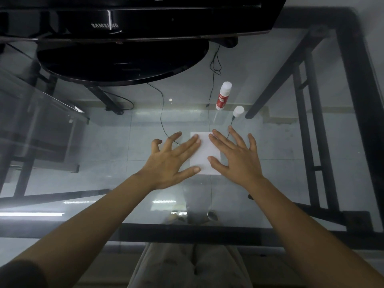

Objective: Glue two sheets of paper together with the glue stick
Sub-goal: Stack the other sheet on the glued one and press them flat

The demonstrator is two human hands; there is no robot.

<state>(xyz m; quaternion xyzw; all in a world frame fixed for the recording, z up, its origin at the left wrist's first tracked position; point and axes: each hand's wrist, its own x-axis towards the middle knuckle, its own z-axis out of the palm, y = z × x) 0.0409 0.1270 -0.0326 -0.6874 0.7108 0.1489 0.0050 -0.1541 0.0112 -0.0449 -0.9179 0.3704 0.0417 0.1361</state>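
**Pressing the sheets flat**

The paper (204, 153) lay on the glass table (270, 163), in front of the person and between both hands. Only one white rectangle showed; whether a second sheet sat exactly under it could not be told. The glue stick (223, 96) stood upright beyond the paper, uncapped by the look of it, with its cap (238, 111) just beside it on the glass. With the stick set aside, the step in hand seemed to be the pressing or lining-up of the sheets, late in the task.

The left hand (169, 163) was spread wide and held nothing. Its forefinger and thumb tips rested on the paper's left edge, while the outer fingers curled up clear of the glass. The right hand (234, 156) was likewise splayed and empty, laid flat, with its thumb and forefinger on the paper's right side and the other fingers on the glass.

The next move probably called for firm, even strokes outward from the middle, keeping the edges matched, then recapping the stick.

A monitor (124, 26) stood at the far end of the table.
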